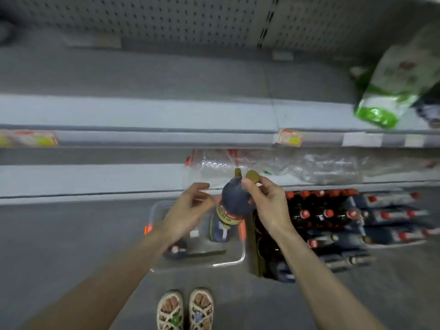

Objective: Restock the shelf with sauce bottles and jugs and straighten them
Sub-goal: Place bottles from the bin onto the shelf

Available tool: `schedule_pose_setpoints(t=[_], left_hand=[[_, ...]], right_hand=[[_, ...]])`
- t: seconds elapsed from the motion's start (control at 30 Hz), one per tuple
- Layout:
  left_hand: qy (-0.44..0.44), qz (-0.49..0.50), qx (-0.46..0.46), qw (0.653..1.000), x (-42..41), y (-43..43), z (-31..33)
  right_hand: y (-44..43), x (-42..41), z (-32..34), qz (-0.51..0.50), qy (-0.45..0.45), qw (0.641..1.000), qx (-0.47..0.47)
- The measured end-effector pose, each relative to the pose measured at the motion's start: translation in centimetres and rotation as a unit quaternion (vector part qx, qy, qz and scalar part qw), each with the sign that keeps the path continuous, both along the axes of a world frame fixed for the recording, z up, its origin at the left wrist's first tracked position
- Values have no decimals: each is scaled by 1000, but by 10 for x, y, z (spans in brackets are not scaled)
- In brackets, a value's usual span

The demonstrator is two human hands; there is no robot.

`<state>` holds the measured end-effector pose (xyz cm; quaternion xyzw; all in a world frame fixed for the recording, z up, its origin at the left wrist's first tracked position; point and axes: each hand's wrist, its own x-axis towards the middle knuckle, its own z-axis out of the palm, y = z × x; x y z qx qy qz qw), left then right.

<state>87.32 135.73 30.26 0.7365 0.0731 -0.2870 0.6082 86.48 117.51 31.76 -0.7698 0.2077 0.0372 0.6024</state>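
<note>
My right hand (266, 206) pinches the bottle (234, 202) at its neck, just under the gold cap, so it hangs cap-up over the bin (228, 263). My left hand (188, 208) cups its shoulder to steady it, though blur hides whether those fingers truly grip. The lower shelf (95, 177) lip lies just beyond the cap, with crumpled wrap (309, 165) to the right and bare board to the left, so I judge left the easier way in.

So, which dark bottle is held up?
The gold-capped bottle over the bin, pinched by the right hand, left hand beside it; the red-capped bottles are on the floor.
</note>
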Motion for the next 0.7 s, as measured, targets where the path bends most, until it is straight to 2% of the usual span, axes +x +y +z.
schedule_pose_setpoints(t=[0.23, 0.43, 0.57, 0.7], left_hand=[[-111, -76, -70, 988, 27, -34, 218], [-229, -198, -101, 948, 36, -81, 405], [-312, -223, -120, 916, 25, -121, 505], [-376, -225, -140, 888, 7, -165, 576]], right_hand=[[-37, 13, 256, 62, -138, 983, -102], [-68, -7, 464, 76, -255, 951, -156], [-98, -30, 566, 59, -326, 926, -183], [-137, -55, 636, 36, -380, 902, -202]])
